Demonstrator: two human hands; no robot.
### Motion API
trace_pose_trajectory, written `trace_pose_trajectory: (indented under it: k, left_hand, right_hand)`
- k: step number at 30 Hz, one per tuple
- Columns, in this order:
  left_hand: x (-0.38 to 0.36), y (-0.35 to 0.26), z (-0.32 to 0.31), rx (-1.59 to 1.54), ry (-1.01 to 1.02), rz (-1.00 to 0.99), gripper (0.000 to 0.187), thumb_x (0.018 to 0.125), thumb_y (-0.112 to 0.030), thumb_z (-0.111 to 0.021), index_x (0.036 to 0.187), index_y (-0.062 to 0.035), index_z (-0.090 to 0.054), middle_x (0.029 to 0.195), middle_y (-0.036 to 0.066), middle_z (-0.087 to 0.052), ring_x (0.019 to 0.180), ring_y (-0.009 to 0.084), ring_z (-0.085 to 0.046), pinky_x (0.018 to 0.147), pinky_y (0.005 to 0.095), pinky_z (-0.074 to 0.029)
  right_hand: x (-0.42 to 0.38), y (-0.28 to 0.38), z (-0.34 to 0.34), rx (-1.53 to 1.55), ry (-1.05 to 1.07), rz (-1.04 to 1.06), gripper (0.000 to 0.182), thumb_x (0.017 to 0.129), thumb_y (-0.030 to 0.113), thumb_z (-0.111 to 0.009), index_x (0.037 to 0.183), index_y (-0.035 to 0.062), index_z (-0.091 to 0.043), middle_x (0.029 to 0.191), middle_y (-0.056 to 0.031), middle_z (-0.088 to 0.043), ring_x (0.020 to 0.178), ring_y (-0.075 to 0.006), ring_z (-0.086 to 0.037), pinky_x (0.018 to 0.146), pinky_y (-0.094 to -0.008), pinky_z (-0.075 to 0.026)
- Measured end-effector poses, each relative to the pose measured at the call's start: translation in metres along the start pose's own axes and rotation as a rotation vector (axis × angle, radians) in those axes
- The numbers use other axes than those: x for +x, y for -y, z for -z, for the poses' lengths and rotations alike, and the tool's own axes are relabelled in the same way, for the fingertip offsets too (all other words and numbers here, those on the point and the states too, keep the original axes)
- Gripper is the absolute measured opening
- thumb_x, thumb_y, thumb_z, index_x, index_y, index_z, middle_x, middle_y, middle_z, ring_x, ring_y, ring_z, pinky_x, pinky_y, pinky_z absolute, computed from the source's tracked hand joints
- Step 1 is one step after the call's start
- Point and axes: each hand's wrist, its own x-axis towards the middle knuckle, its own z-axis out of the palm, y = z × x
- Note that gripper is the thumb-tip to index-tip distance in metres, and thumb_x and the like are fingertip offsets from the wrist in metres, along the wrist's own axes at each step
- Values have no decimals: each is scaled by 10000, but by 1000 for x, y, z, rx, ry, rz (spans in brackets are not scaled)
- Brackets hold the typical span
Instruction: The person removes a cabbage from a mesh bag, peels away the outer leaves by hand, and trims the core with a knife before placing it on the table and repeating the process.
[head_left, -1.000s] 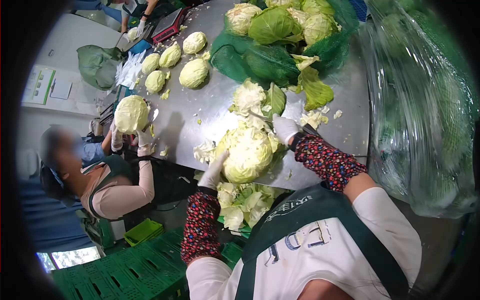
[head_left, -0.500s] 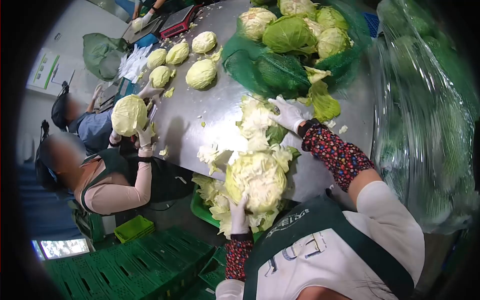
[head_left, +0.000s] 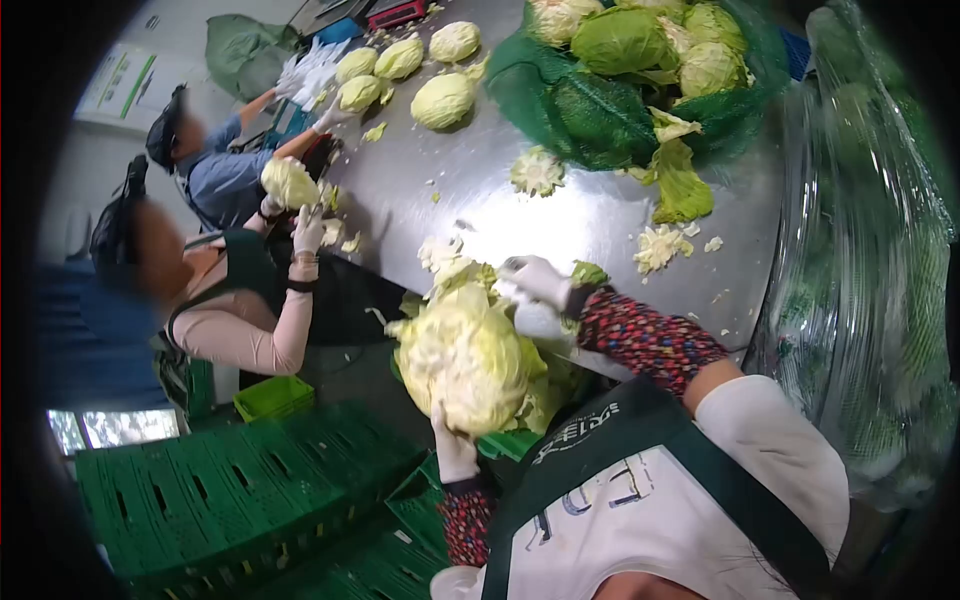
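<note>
A large pale cabbage with ragged leaves is held at the table's near edge. My left hand, in a white glove, supports it from below. Just above and right of the cabbage is my right hand, also gloved, its fingers curled and slightly blurred; what they hold, if anything, is hidden. Loose cabbage leaves lie at the table edge beside the cabbage. A cut leaf cluster and torn leaf pieces rest farther up on the metal table.
A green net sack of cabbages stands at the far side. Several trimmed cabbages sit at the upper left. Two co-workers stand left; one holds a cabbage. Green crates are lower left; plastic-wrapped cabbages are right.
My right hand has moved left and nearer, toward the table edge. Loose leaves under it have shifted to the edge. My left hand has tilted the cabbage and moved slightly left.
</note>
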Motion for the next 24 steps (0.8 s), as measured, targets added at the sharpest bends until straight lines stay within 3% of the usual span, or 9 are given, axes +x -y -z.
trace_pose_trajectory:
  k: [2,5,7,8,12,16,19,22,24]
  left_hand:
    - [24,3,-2,8,113,-30,591,922,-339,-572,1380,-16,-385,1353,106,-495,1226,237,-499,1018,408,-424]
    - [55,14,-38,17,241,-32,574,883,-194,-648,1361,3,-399,1302,118,-530,1159,218,-543,988,358,-445]
    - [78,38,-58,141,291,-78,579,863,-157,-671,1350,13,-407,1285,118,-540,1139,202,-548,969,345,-452]
    - [76,44,-81,202,306,-113,587,857,-153,-678,1348,16,-404,1276,119,-543,1130,198,-549,963,337,-452]
    - [87,70,-114,192,402,-66,591,844,-147,-687,1337,19,-406,1239,116,-560,1089,194,-559,941,322,-457]
    - [92,69,-120,313,437,-86,580,840,-154,-682,1327,21,-420,1235,117,-559,1061,186,-564,921,309,-460]
    - [97,67,-121,364,474,-121,576,845,-159,-664,1329,29,-415,1228,123,-560,1060,187,-564,921,304,-459]
    - [102,70,-117,328,447,-99,580,856,-176,-661,1334,34,-411,1225,123,-563,1062,186,-563,922,303,-457]
    - [107,74,-111,291,445,-56,577,872,-206,-655,1337,34,-413,1245,126,-554,1085,185,-554,930,306,-453]
  right_hand:
    - [-34,28,33,-68,-175,94,301,874,300,-584,1003,34,-647,721,-54,-650,565,-141,-594,479,-275,-491]
    - [-73,26,68,-391,-355,340,359,846,360,-641,1024,48,-630,894,-120,-682,738,-250,-665,710,-331,-528]
    - [-103,32,74,-528,-356,245,455,834,421,-646,1118,69,-599,1003,-150,-674,913,-285,-659,803,-363,-513]
    - [-108,20,78,-634,-344,281,652,796,497,-653,1274,79,-503,1173,-185,-610,1019,-319,-623,881,-392,-485]
    - [-123,9,78,-782,-419,189,925,714,578,-685,1435,122,-329,1245,-244,-553,1077,-382,-581,903,-434,-471]
    - [-101,39,84,-943,-438,110,851,727,595,-664,1379,117,-399,1105,-226,-626,969,-372,-624,827,-435,-494]
    - [-73,55,86,-1091,-353,128,710,740,621,-634,1231,115,-552,960,-175,-673,860,-342,-656,757,-431,-505]
    - [-48,58,87,-1194,-250,130,563,762,638,-597,929,111,-706,866,-134,-685,819,-317,-663,727,-425,-505]
    - [-33,56,87,-1194,-227,113,566,762,637,-596,940,110,-702,868,-135,-686,824,-316,-662,731,-423,-505]
